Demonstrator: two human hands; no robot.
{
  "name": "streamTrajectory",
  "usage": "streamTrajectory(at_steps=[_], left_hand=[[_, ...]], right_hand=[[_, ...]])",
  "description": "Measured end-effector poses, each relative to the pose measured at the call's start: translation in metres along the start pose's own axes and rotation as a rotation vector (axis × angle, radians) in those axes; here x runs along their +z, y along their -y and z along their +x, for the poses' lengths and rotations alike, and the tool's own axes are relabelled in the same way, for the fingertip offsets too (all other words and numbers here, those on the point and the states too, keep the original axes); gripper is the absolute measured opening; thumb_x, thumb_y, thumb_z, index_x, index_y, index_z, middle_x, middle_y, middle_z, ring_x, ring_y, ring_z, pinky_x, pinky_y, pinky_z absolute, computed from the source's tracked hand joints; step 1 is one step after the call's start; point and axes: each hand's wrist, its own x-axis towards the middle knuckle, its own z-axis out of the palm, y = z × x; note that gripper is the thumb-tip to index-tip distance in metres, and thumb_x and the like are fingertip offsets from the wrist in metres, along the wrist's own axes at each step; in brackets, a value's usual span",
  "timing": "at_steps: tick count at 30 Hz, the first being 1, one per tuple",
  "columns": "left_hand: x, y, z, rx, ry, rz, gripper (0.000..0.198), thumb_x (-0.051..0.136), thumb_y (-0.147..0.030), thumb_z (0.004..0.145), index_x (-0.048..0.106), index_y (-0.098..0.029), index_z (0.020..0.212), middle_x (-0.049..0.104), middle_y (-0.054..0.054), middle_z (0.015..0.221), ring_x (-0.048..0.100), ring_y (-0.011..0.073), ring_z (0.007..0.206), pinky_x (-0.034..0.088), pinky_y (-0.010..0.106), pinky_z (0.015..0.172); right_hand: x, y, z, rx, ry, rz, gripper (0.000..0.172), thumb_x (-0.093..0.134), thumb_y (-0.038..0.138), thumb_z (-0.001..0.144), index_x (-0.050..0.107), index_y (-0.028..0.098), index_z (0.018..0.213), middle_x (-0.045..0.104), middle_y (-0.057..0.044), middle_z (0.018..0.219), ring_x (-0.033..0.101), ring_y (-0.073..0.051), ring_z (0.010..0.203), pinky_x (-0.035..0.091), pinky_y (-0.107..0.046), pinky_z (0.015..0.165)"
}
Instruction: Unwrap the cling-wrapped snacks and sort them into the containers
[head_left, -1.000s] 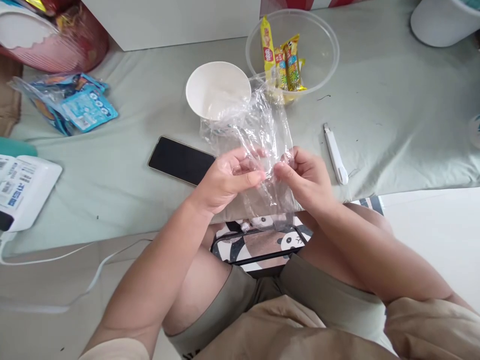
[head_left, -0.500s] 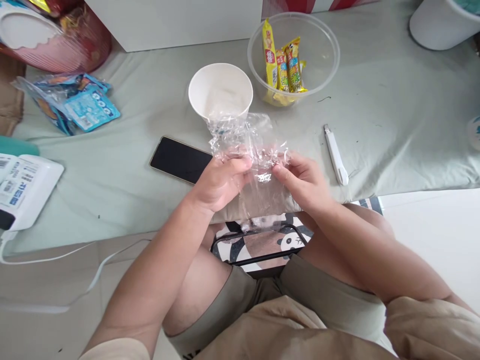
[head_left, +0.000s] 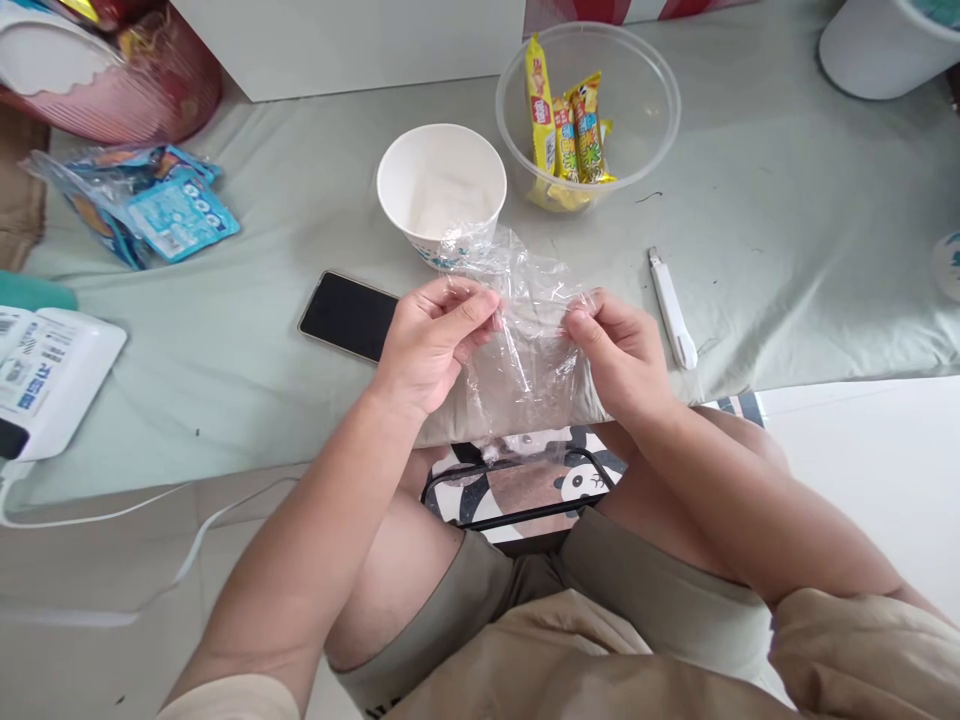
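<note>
A clear plastic bag (head_left: 525, 345) is stretched between my two hands above the cloth's front edge. My left hand (head_left: 439, 340) is closed, pinching the bag between thumb and fingers. On the other side my right hand (head_left: 619, 350) pinches it the same way. The bag's top part overlaps the front of a white paper bowl (head_left: 405, 185), and its lower end hangs toward my lap. Partly behind my left hand lies a black phone (head_left: 347, 315). To the right of my right hand is a white utility knife (head_left: 671, 310).
A clear plastic tub (head_left: 641, 150) holds several yellow snack packets (head_left: 587, 130). Blue packets (head_left: 184, 215) in a plastic bag lie at left, above a white power strip (head_left: 71, 380) with a cable. A white box (head_left: 360, 45) and a white container (head_left: 870, 50) stand at the back.
My hands have moved slightly apart, pulling the bag wider and flatter. More of the bowl's patterned front now shows.
</note>
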Motion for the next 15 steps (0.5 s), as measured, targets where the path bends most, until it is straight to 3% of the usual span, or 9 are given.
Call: streamTrajectory(at_steps=[7,11,15], left_hand=[[-0.001,-0.001,0.000,0.040,-0.047,0.102,0.025,0.092,-0.026,0.065,0.068,-0.019,0.068,0.065,-0.003,0.064,0.059,0.0070,0.057,0.049,0.019,0.056],[0.000,-0.003,0.001,0.084,-0.003,0.013,0.033,0.093,-0.026,0.062,0.061,-0.019,0.065,0.056,-0.005,0.062,0.055,0.0062,0.059,0.048,0.018,0.058],[-0.002,-0.003,-0.001,0.013,0.106,-0.092,0.050,0.098,-0.035,0.055,0.060,-0.025,0.086,0.061,-0.004,0.081,0.070,0.0152,0.087,0.057,0.025,0.077]], right_hand=[[-0.002,-0.013,-0.001,-0.159,-0.194,-0.004,0.042,0.062,0.061,0.095,0.057,0.025,0.073,0.057,-0.002,0.077,0.056,-0.017,0.074,0.048,-0.037,0.077],[-0.001,-0.017,-0.001,-0.102,-0.173,0.058,0.041,0.061,0.061,0.095,0.055,0.026,0.076,0.059,-0.001,0.072,0.059,-0.016,0.068,0.050,-0.036,0.071],[0.001,-0.014,-0.001,-0.002,-0.104,0.197,0.037,0.059,0.062,0.096,0.051,0.027,0.085,0.065,0.000,0.074,0.063,-0.014,0.059,0.049,-0.032,0.060]])
